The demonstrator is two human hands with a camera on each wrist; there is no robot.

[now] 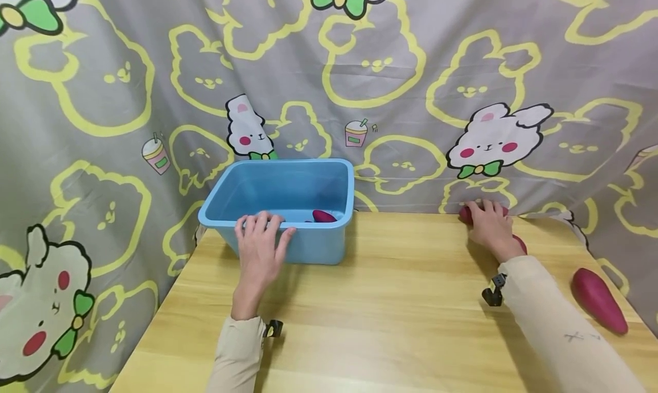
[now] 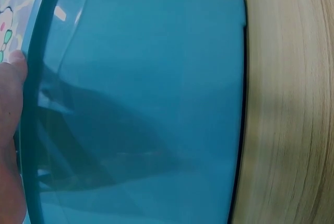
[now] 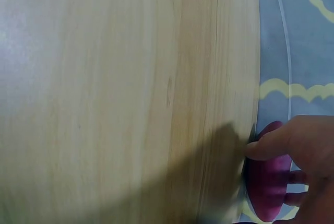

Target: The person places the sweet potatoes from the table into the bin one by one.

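My left hand holds the near rim of a blue plastic tub, fingers hooked over the edge and thumb on the near side. Inside the tub, part of a purple sweet potato shows above the rim; the rest of the inside is hidden. At the table's back edge my right hand grips another sweet potato. In the right wrist view the thumb is on its near side and the fingers on its far side. A further sweet potato is partly hidden behind the right wrist.
One more sweet potato lies to the right of my right forearm. A patterned grey curtain hangs behind the wooden table and along both sides. The tub stands at the back left, close to the curtain.
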